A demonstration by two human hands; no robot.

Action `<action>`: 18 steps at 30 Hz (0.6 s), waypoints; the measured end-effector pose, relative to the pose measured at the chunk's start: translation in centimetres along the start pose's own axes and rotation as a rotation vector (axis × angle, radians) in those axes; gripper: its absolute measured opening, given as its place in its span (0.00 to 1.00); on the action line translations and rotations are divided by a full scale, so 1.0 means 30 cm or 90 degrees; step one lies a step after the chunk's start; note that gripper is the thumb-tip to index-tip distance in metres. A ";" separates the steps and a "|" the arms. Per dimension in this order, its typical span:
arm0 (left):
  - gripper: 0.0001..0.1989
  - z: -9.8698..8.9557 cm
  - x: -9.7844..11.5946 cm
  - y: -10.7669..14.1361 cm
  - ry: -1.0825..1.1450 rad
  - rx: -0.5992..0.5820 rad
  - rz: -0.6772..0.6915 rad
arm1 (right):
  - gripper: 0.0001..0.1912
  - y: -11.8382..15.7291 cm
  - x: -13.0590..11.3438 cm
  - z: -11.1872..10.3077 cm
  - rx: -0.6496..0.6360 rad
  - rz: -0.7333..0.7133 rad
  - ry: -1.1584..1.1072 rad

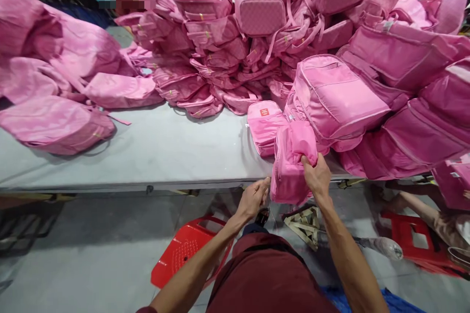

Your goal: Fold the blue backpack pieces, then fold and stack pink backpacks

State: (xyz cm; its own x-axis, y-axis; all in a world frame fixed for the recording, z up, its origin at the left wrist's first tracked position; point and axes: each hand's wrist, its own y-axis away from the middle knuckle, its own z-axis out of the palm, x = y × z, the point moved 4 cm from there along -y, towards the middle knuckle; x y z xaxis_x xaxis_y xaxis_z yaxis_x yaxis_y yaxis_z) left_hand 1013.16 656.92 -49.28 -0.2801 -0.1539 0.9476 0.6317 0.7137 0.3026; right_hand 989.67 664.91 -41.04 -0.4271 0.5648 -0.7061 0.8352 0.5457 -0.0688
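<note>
A small pink bag (pixel 293 176) with a zipped edge hangs partly over the front edge of the table. My right hand (pixel 318 175) is closed on the right side of this bag, thumb on top. To the left of the bag, my left hand (pixel 254 199) is closed, its fingertips pinched close by the bag's lower left side. Whatever is between those fingertips is too small to make out. A thin pale thread (pixel 276 220) dangles just below. Directly behind lies another small pink bag (pixel 270 129) with a red label.
Pink backpacks (pixel 213 34) are heaped along the back of the white table (pixel 147 151). More backpacks (pixel 341 98) are stacked at right and a backpack (pixel 58 122) lies at left. Below are a red stool (pixel 179 254) and, at right, another person's arm (pixel 414 205).
</note>
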 end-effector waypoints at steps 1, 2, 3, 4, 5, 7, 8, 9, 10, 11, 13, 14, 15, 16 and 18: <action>0.32 -0.011 0.011 -0.007 -0.030 0.035 0.052 | 0.28 -0.012 0.003 0.000 -0.003 -0.001 0.023; 0.28 -0.012 0.023 -0.018 -0.048 0.047 0.091 | 0.27 -0.020 0.006 0.001 -0.007 -0.005 0.037; 0.26 -0.004 0.035 -0.031 -0.056 0.039 0.120 | 0.26 -0.025 0.009 0.001 -0.010 -0.009 0.047; 0.25 0.010 0.046 -0.046 -0.062 0.022 0.143 | 0.26 -0.028 0.012 0.000 -0.013 -0.013 0.052; 0.24 0.024 0.058 -0.060 -0.070 0.005 0.162 | 0.26 -0.030 0.016 -0.001 -0.015 -0.015 0.054; 0.21 0.050 0.079 -0.085 -0.099 -0.018 0.201 | 0.26 -0.031 0.022 -0.004 -0.018 -0.014 0.056; 0.19 0.058 0.088 -0.094 -0.123 -0.021 0.220 | 0.26 -0.032 0.026 -0.007 -0.017 -0.013 0.056; 0.18 0.064 0.094 -0.101 -0.155 -0.018 0.235 | 0.26 -0.032 0.029 -0.010 -0.015 -0.013 0.057; 0.18 0.066 0.098 -0.108 -0.190 -0.012 0.243 | 0.25 -0.033 0.032 -0.012 -0.013 -0.017 0.058; 0.16 0.065 0.100 -0.114 -0.227 -0.004 0.248 | 0.25 -0.032 0.034 -0.013 -0.013 -0.027 0.059; 0.12 0.057 0.105 -0.128 -0.301 0.007 0.254 | 0.24 -0.028 0.038 -0.012 -0.015 -0.059 0.061; 0.10 0.050 0.109 -0.136 -0.334 0.016 0.258 | 0.24 -0.023 0.040 -0.009 -0.013 -0.076 0.061; 0.08 0.039 0.116 -0.144 -0.361 0.032 0.263 | 0.24 -0.017 0.043 -0.006 -0.009 -0.094 0.061; 0.06 0.027 0.125 -0.154 -0.384 0.055 0.266 | 0.24 -0.011 0.046 -0.002 -0.004 -0.111 0.059; 0.09 0.003 0.154 -0.175 -0.437 0.107 0.269 | 0.23 0.003 0.056 0.007 0.007 -0.134 0.057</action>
State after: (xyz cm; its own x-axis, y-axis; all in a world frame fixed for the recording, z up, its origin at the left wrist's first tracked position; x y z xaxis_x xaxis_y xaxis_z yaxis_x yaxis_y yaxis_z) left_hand 1008.48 652.53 -46.51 -0.4566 0.5637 0.6883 0.6814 0.7190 -0.1369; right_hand 989.10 665.76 -42.37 -0.6209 0.4926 -0.6098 0.7282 0.6503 -0.2162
